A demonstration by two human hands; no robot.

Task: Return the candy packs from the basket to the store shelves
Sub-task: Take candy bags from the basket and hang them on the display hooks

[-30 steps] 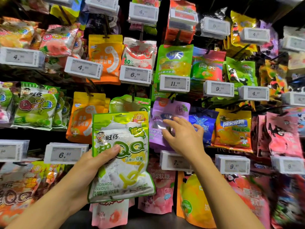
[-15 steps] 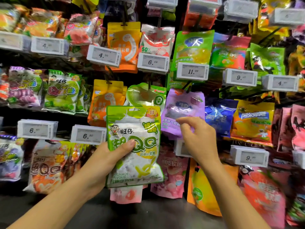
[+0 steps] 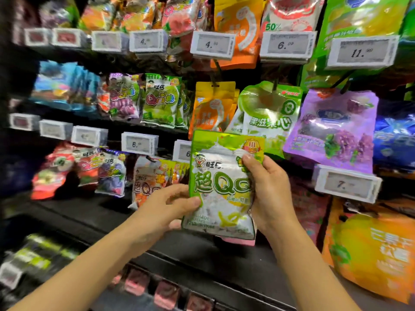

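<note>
A green and white QQ candy pack (image 3: 219,176) is upright in front of the hanging candy display. My left hand (image 3: 166,209) grips its lower left edge, thumb on the front. My right hand (image 3: 269,189) holds its right side, fingers curled over the upper right of the pack. Behind it hang an orange pack (image 3: 212,108), a green apple pack (image 3: 269,113) and a purple grape pack (image 3: 334,129). The basket is out of view.
Rows of candy packs hang on pegs with white price tags (image 3: 212,44) in front of them. Orange QQ packs (image 3: 150,178) hang left of the held pack. A black shelf ledge (image 3: 112,223) runs below. A large orange pack (image 3: 370,254) sits lower right.
My right hand left the purple pack on the peg and came down onto the right side of the green pack. The view has swung left and closer.
</note>
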